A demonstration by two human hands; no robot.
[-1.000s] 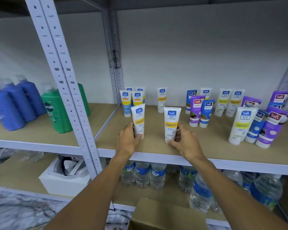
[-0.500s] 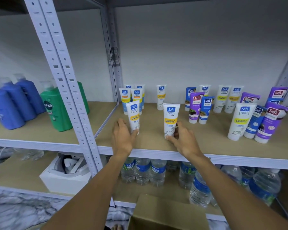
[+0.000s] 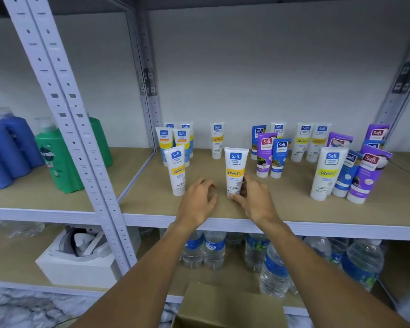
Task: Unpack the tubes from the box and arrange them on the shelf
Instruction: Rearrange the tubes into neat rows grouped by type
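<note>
tan board on a pale grey metal frame: that is the shelf [image 3: 294, 207] in front of you, with its slotted post [image 3: 64, 129] rising at your left. beyond the post, in the next bay, stand blue bottles [image 3: 7, 147] and a green bottle [image 3: 55, 159]. on the level below, water bottles [image 3: 273, 268] stand packed together under your arms, and a white case [image 3: 81, 271] sits to their left. the cardboard box [image 3: 230, 306] is at the bottom edge of view, between your forearms and below the shelf; its inside is out of sight.

the tubes stand cap-down on the shelf: a cluster [image 3: 175, 138] at the back left corner, a lone tube [image 3: 217, 140] behind centre, purple tubes [image 3: 265, 155] with blue ones right of centre, and a right group [image 3: 327, 171] leaning at the far right. two white tubes with yellow bands stand nearer the front edge. the left tube [image 3: 176, 170] tilts slightly and stands free, just beside your left hand but apart from it. the centre tube [image 3: 235, 171] stands upright, and your right hand [image 3: 253, 200] pinches its lower end between thumb and fingers. your left hand [image 3: 198, 202] holds nothing, fingers loosely curled, low over the board between the two tubes.
</note>
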